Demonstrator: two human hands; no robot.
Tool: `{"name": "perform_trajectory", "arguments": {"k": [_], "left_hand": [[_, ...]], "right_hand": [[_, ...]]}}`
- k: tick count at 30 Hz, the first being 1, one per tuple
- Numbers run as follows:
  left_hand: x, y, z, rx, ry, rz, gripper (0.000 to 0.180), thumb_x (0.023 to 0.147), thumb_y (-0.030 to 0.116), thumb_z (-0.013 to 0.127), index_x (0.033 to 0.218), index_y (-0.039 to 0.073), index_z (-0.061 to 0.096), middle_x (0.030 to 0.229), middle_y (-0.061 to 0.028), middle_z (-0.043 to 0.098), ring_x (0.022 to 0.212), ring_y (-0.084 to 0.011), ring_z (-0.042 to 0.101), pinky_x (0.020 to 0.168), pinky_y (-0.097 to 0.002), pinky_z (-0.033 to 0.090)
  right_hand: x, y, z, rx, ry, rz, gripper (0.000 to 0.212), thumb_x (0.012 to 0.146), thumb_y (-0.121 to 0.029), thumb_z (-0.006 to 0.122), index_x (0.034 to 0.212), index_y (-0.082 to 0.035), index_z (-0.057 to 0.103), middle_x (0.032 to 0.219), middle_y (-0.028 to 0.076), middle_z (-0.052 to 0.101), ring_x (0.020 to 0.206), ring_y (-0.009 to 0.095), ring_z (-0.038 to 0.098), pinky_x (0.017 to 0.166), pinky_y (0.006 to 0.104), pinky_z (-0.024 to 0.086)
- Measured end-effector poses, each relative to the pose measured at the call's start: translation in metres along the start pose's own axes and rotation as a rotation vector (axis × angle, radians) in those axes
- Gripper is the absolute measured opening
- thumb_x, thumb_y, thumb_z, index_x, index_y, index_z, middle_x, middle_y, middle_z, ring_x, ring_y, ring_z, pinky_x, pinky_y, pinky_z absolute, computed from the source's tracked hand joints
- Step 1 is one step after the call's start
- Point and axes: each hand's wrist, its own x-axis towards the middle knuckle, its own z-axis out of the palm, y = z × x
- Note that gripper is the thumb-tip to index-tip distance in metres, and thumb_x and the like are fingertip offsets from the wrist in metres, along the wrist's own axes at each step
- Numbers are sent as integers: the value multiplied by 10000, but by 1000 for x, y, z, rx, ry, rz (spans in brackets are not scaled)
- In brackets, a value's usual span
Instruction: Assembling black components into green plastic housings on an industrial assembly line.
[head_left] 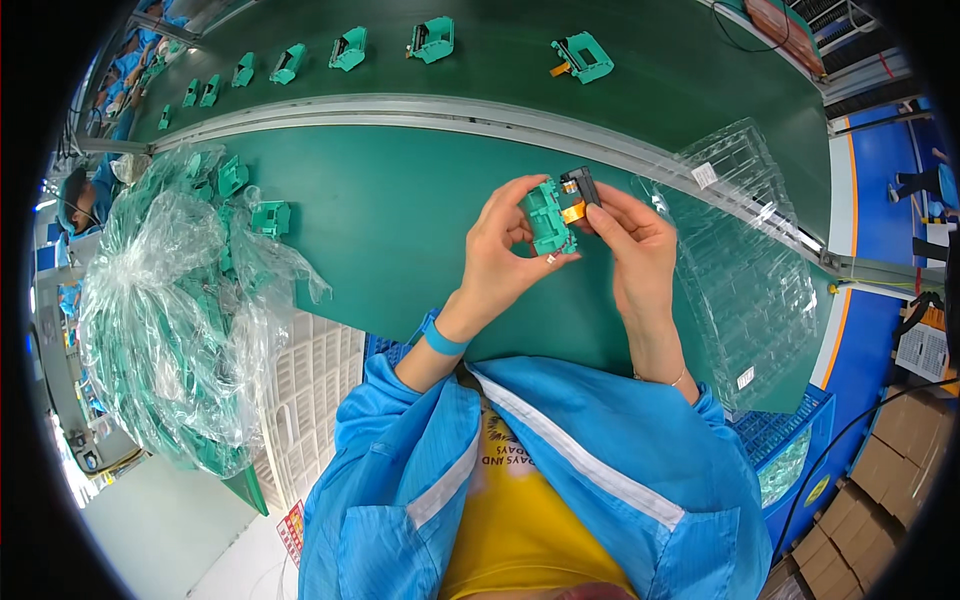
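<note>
Green housing (pixel 547 217) pinched in left hand (pixel 497 255); right hand (pixel 632 240) grips black module (pixel 581 186).

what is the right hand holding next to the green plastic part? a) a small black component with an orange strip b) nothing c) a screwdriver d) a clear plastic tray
a: the right hand pinches a small black component with an orange strip against the green plastic part that the left hand grips; the clear plastic trays lie untouched on the table.

Bright blue work coat (pixel 600 470) with a white front strip, yellow printed shirt (pixel 510 510) beneath, blue band (pixel 443 340) on the left wrist.
</note>
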Motion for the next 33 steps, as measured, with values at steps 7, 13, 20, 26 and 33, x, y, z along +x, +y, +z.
{"name": "perform_trajectory", "arguments": {"k": [7,13,20,26,33], "left_hand": [[1,-2,4,34,-11,-4,793,681,-59,844,1369,-23,450,1272,-94,531,995,-163,660,819,-294,583],[-1,-5,0,185,38,32,766,653,-50,850,1339,29,518,1283,-89,541,943,-143,650,762,-281,591],[-5,-11,4,359,48,192,779,610,-10,858,1314,59,531,1301,-141,573,1056,-295,632,713,-310,591],[-3,-17,2,287,7,159,786,608,26,876,1315,80,537,1273,-123,594,1100,-292,623,824,-358,581],[17,-8,-14,211,-46,67,754,629,53,884,1307,79,555,1168,-79,614,967,-190,624,828,-317,561]], "right_hand": [[-4,5,1,12,-36,25,290,884,13,682,1171,49,669,1073,142,714,942,153,684,834,271,550],[-8,3,5,-366,-3,-173,183,873,8,699,1050,2,743,907,111,746,796,131,699,705,256,565],[-11,7,3,-421,15,-134,168,876,14,688,1036,11,740,899,98,746,789,118,692,703,245,553],[9,12,-15,-146,-228,181,208,911,18,645,1110,71,678,995,111,720,890,121,675,775,249,535],[18,10,-6,-32,-284,184,257,945,-44,626,1178,59,658,1024,105,716,908,119,665,808,255,524]]}}
